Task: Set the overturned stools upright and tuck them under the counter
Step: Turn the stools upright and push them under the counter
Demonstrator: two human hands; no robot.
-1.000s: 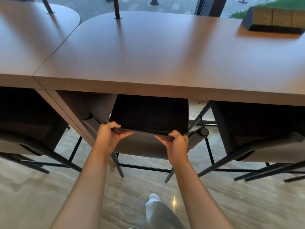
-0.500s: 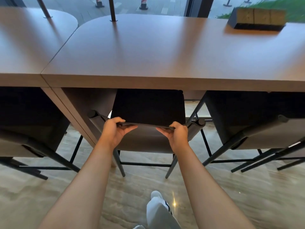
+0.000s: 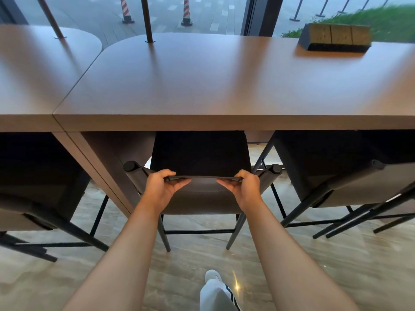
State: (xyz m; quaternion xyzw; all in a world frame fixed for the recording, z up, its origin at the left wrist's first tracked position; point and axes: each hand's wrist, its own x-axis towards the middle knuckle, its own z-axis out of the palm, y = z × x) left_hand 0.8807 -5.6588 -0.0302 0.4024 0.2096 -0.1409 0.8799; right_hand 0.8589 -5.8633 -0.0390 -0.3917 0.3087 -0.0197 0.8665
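Observation:
A dark stool (image 3: 200,153) with a low grey backrest and thin black legs stands upright in front of me. Its seat reaches under the brown counter (image 3: 202,86). My left hand (image 3: 160,187) grips the top edge of the backrest on the left. My right hand (image 3: 246,186) grips the same edge on the right. All of the stool's visible feet rest on the pale floor.
Another stool (image 3: 350,176) stands under the counter to the right, and one more (image 3: 38,187) sits under the neighbouring counter (image 3: 33,75) at the left. A black box (image 3: 334,39) rests on the counter's far right. Two metal poles (image 3: 147,19) rise at the back.
The stool has squared up and slid further under the counter, with both hands still holding its backrest. My view has pulled back and tilted up, showing more of the counter and window.

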